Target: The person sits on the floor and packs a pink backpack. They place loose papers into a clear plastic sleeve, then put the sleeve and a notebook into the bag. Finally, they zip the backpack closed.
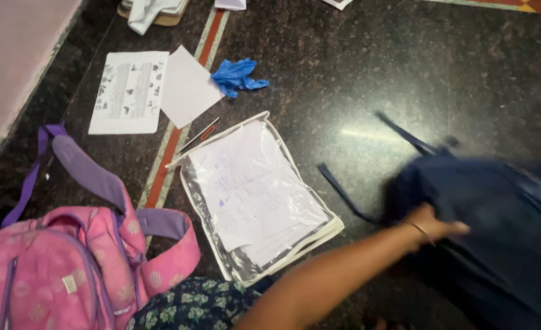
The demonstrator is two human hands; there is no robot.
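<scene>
Reaching across the dark polished stone floor (356, 67), one hand (432, 225) (which side is unclear) presses on a blurred navy fabric backpack (496, 232) lying at the right; whether its fingers clench cannot be told. A clear plastic zip pouch of papers (255, 195) lies just left, with a pink-and-purple backpack (69, 269) beyond.

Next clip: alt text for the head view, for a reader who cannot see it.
One hand rests on a blurred dark blue fabric bag on a dark polished stone floor. Left of it lie a clear plastic pouch of papers and a pink and purple backpack.
</scene>
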